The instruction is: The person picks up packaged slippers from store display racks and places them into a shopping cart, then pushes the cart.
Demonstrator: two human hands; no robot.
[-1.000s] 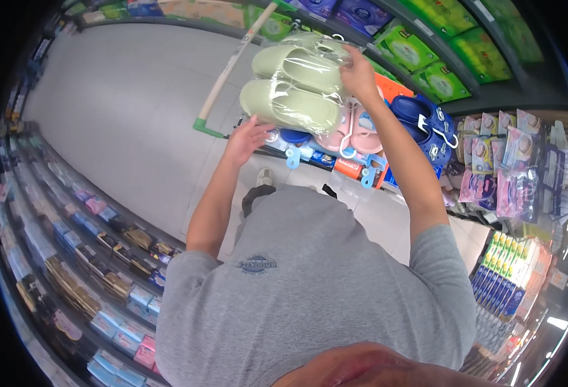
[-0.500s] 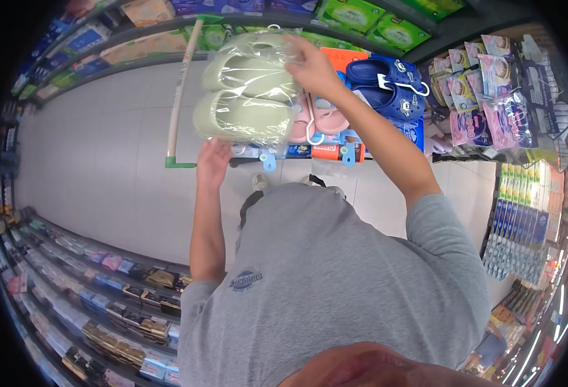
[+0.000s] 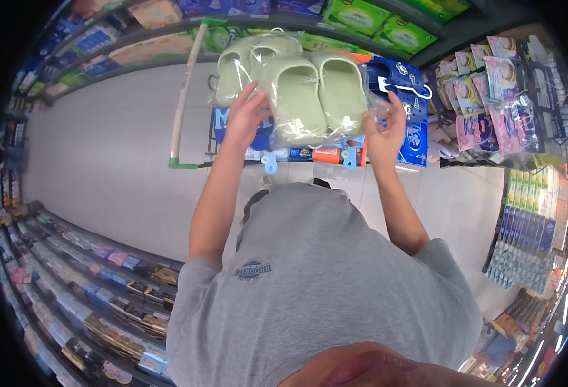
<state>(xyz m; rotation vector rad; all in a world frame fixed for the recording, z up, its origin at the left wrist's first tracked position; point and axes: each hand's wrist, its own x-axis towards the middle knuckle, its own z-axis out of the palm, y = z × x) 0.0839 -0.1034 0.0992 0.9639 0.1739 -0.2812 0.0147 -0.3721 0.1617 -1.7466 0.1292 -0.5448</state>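
Note:
A pair of pale green slippers (image 3: 319,93) in a clear plastic bag is between my two hands, above a loaded cart. My left hand (image 3: 248,118) grips the bag's left edge with bent fingers. On the right side, my right hand (image 3: 386,129) pinches the plastic between thumb and fingers. Another bagged pale green pair (image 3: 234,68) lies behind and to the left, partly covered. Navy clogs (image 3: 410,87) on a white hanger are just beyond my right hand. A blue item with white letters (image 3: 226,122) shows beside my left wrist.
The cart's white handle bar (image 3: 184,97) with green ends stands at left. Blue hang tabs (image 3: 270,162) stick out from the cart's near side. Shelves with green packs (image 3: 361,16) run behind it; hanging packets (image 3: 484,90) are at right, and stocked shelves (image 3: 103,303) at lower left.
The slippers have turned upright and moved right, uncovering the other green pair and covering the pink slippers. My right hand went from their top to their right side; my left hand moved up and right.

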